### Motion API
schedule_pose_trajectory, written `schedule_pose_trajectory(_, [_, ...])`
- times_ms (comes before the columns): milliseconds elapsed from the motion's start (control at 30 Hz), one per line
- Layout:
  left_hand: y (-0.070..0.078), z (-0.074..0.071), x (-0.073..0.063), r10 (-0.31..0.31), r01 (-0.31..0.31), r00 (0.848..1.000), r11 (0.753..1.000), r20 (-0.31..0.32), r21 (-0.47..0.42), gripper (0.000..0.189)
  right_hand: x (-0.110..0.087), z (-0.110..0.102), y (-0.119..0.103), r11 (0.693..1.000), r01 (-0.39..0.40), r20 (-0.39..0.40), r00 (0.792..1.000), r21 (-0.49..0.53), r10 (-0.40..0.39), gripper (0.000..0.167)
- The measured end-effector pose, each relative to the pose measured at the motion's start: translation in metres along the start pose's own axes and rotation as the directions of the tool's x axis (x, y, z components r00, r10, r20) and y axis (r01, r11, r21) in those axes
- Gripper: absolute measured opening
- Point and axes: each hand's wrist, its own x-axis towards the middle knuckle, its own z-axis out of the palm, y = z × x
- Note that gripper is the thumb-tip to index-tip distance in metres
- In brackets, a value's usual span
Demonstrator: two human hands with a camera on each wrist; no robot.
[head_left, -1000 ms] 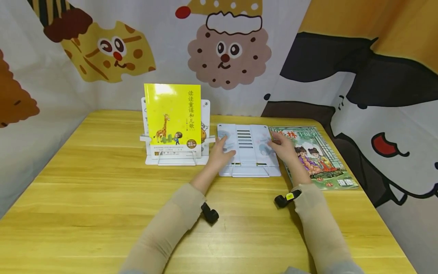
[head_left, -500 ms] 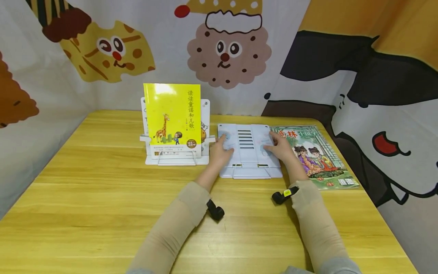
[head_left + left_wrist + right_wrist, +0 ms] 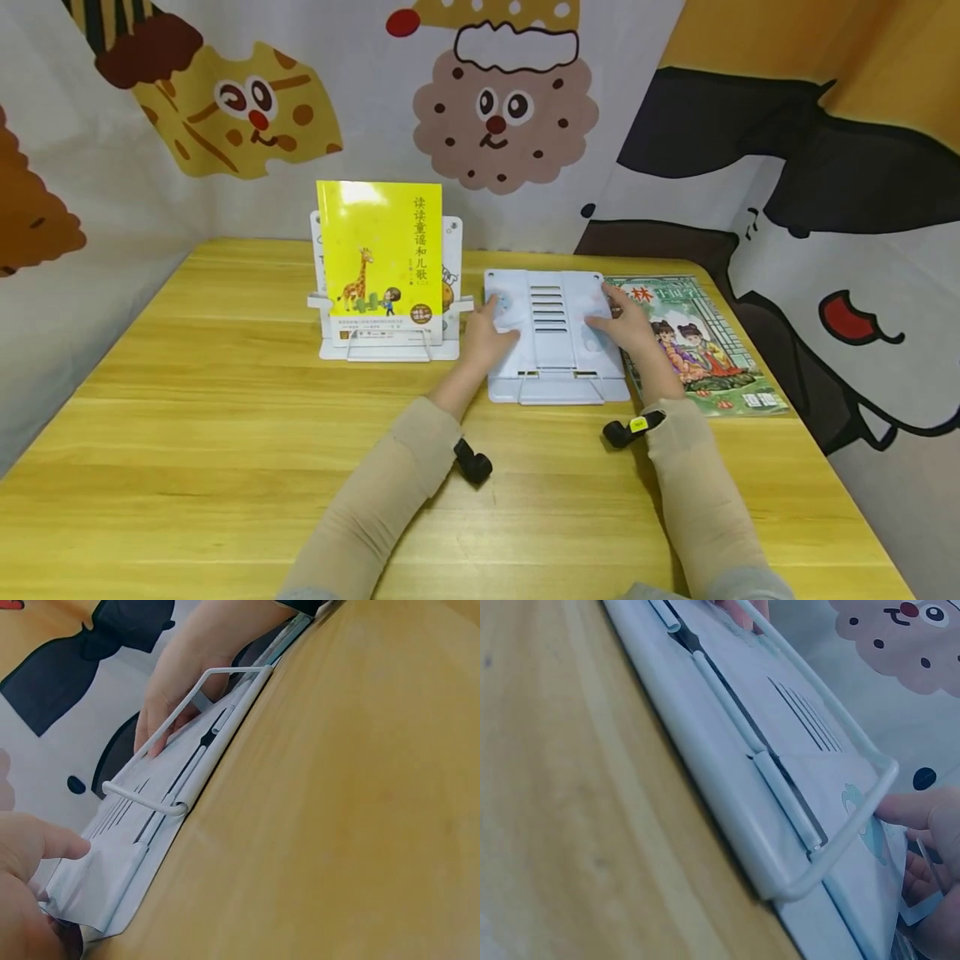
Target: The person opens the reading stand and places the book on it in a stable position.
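A white folding book stand [image 3: 551, 354], with a slotted middle panel and a wire page holder [image 3: 847, 844] along its front, leans back on the table. My left hand [image 3: 487, 337] grips its left edge, thumb lying on the front face. On the opposite edge my right hand [image 3: 632, 329] holds it the same way, thumb on the panel and fingers reaching behind. The left wrist view shows the left thumb [image 3: 64, 844] on the face near the lower corner. In the right wrist view, a small pale flap shows among the right hand's fingers [image 3: 919, 877].
To the left, a yellow children's book [image 3: 382, 258] stands upright on another white book stand [image 3: 452, 250]. A green illustrated magazine [image 3: 716, 350] lies flat beside the right hand, partly behind it. A cartoon-printed curtain [image 3: 517, 217] hangs behind the wooden table [image 3: 225, 433].
The book stand has shifted slightly towards me and to the right, both hands staying on its edges. The yellow book and the magazine have not moved.
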Motion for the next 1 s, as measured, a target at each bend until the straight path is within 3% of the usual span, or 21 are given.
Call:
schedule_pose_trajectory(300, [0.022, 0.001, -0.014, 0.015, -0.015, 1.0, 1.0, 0.02, 0.003, 0.086, -0.005, -0.012, 0.003, 0.997, 0.054, -0.13, 0.99, 0.049, -0.047, 0.077])
schedule_pose_trajectory(533, [0.03, -0.006, -0.015, 0.102, -0.103, 0.994, 0.995, -0.044, -0.017, 0.085, -0.008, -0.018, -0.003, 0.993, 0.077, -0.205, 0.977, 0.089, -0.058, 0.078])
schedule_pose_trajectory(667, [0.029, -0.017, -0.011, 0.175, -0.179, 0.981, 0.983, -0.086, -0.046, 0.083, -0.01, -0.019, -0.004, 0.989, 0.091, -0.218, 0.974, 0.118, -0.064, 0.08])
schedule_pose_trajectory(767, [0.029, -0.027, -0.01, 0.228, -0.233, 0.968, 0.972, -0.102, -0.037, 0.082, -0.012, -0.021, -0.007, 0.985, 0.138, -0.225, 0.968, 0.105, -0.111, 0.08])
schedule_pose_trajectory(1000, [0.03, -0.053, -0.012, 0.336, -0.339, 0.94, 0.938, -0.052, -0.069, 0.079, -0.017, -0.026, -0.017, 0.97, 0.23, -0.216, 0.954, 0.074, -0.21, 0.082])
